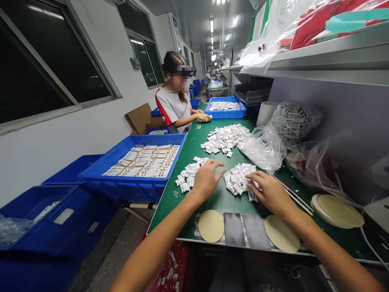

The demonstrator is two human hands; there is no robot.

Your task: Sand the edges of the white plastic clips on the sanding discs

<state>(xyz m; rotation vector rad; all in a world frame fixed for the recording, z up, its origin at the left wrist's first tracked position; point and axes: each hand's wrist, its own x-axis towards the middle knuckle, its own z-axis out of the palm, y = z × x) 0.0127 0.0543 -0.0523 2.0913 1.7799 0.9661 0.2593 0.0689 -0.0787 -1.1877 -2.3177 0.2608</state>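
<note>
Parts (238,178), small and white, lie heaped on a green desk (190,217) before a worker's two hands. The left hand (208,178) hovers between two near heaps, fingers loosely spread and released — the right hand (269,190) reaches the right-hand heap's edge, its fingers bent, any grip impossible to tell. Beyond, a co-worker (176,103) works near a blue tray (226,114).
</note>
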